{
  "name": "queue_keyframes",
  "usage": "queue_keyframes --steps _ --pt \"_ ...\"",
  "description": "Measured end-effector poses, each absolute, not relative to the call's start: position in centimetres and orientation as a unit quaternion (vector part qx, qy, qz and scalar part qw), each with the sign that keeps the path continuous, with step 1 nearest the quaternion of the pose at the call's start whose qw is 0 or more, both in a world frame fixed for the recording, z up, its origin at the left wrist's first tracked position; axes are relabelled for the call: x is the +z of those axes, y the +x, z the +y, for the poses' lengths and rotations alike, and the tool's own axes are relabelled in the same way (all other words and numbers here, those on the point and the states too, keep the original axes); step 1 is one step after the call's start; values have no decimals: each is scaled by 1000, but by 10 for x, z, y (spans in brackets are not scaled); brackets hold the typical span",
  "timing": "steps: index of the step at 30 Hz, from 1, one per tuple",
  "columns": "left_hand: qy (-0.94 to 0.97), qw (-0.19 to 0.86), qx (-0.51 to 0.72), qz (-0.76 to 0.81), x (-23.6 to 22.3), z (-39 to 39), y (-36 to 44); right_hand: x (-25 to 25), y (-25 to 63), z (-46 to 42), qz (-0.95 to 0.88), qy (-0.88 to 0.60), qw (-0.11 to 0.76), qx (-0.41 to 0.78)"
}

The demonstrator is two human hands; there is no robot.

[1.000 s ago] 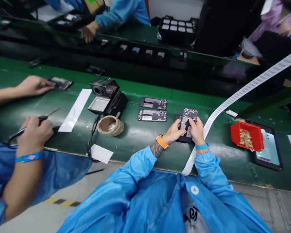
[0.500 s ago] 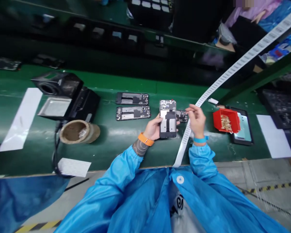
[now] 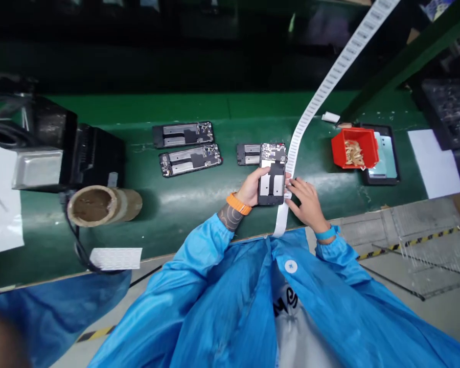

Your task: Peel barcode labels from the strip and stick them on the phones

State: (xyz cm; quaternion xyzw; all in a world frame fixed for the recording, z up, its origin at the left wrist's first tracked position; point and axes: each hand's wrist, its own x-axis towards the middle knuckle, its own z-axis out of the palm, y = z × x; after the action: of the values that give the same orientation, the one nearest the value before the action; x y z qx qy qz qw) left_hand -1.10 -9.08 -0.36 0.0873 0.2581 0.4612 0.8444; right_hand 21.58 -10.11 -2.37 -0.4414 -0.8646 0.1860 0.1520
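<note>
My left hand (image 3: 252, 187) is closed around an opened phone (image 3: 272, 181), its circuit board and silvery inner plate facing up. Beside it, my right hand (image 3: 305, 202) has its thumb and fingertips at the edge of a long white label strip (image 3: 307, 115), where a small white piece shows; the exact grip is partly hidden. Another opened phone (image 3: 248, 154) lies on the bench, partly covered by the held one. To the left rest two more opened phones, an upper one (image 3: 184, 134) and a lower one (image 3: 190, 159).
A red bin (image 3: 336, 153) of small pale pieces stands to the right, against a tray with a light-blue panel (image 3: 386, 153). On the left are a cardboard tube (image 3: 130, 204), a black device (image 3: 99, 158) and a printed sheet (image 3: 117, 258). A green post (image 3: 394, 66) rises at the right.
The view has shifted, tilting lower. My right hand has come down from above the strip to its edge beside the phone. My left hand still holds the phone, now nearer the strip.
</note>
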Motion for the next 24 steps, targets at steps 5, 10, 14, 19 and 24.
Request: queue_keyframes --steps 5,10,14,19,24 --pt "67 831 480 273 0 -85 4 -26 217 -96 -850 -450 197 190" --pt "53 821 500 269 6 -84 2 -25 211 -101 -840 -444 248 188" --pt "32 820 501 277 10 -83 1 -25 207 -107 -837 -443 258 193" --pt "18 825 494 273 15 -83 0 -23 207 -110 -845 -411 282 192" --pt "12 827 496 267 13 -84 1 -16 209 -114 -827 -389 337 224"
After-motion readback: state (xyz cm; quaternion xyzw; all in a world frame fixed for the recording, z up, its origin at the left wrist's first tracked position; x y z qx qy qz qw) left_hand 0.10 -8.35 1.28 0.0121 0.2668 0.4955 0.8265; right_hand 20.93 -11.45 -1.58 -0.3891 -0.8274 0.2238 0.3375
